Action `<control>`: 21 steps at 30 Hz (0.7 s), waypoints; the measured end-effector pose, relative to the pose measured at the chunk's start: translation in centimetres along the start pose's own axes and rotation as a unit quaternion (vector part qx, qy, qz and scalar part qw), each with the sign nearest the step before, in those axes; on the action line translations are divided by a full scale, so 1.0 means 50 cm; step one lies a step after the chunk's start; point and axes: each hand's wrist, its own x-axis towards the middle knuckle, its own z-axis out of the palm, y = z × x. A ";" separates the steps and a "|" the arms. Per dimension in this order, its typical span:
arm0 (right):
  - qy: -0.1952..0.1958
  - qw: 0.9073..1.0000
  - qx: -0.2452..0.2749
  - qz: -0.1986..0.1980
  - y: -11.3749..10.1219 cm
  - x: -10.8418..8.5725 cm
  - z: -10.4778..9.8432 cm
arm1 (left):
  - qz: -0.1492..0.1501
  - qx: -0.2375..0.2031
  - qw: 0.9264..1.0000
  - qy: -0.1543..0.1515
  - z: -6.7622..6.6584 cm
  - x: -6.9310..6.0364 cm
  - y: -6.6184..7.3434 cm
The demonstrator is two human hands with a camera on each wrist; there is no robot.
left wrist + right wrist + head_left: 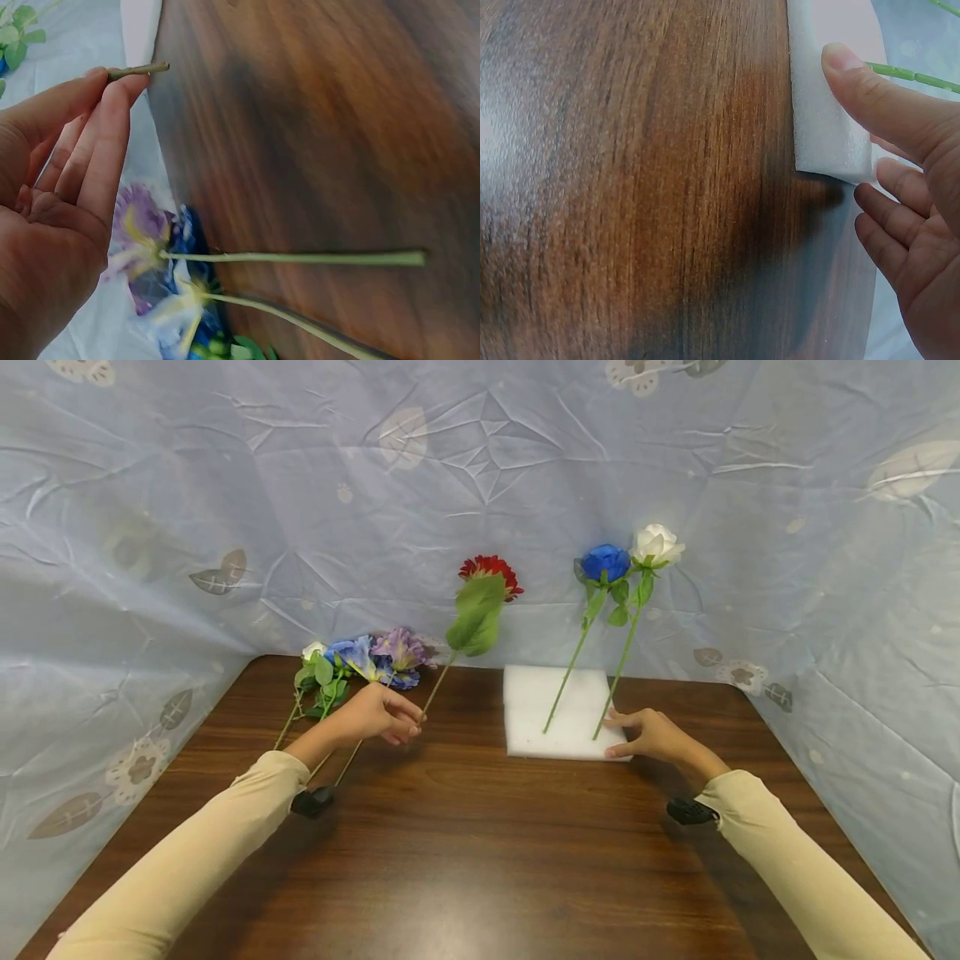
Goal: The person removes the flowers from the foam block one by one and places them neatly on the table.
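Observation:
My left hand (378,714) pinches the stem of a red artificial flower (491,578) between thumb and fingertips. The bloom leans up and to the right, with a large green leaf (477,614) below it. In the left wrist view, a short stem end (146,70) juts past the fingertips. At its right front corner, a white foam block (536,714) is gripped by my right hand (652,735); the thumb (844,60) presses on the foam. A blue rose (606,562) and a white rose (657,545) stand in the block, tilted right.
Left of the red flower, a purple iris (401,649), a blue iris (354,653) and a white flower (313,650) lie on the brown wooden table (480,852), stems toward the front. A pale patterned cloth (420,510) hangs behind and at both sides.

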 end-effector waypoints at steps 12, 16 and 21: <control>0.001 1.000 0.001 0.004 0.001 0.000 0.001 | -0.022 -0.020 0.999 -0.025 -0.018 -0.036 -0.048; 0.000 1.000 -0.002 0.005 0.003 -0.001 0.000 | -0.033 -0.021 0.999 -0.034 -0.022 -0.045 -0.057; -0.001 1.000 -0.003 0.004 0.001 -0.001 0.000 | -0.045 -0.024 0.998 -0.036 -0.025 -0.055 -0.065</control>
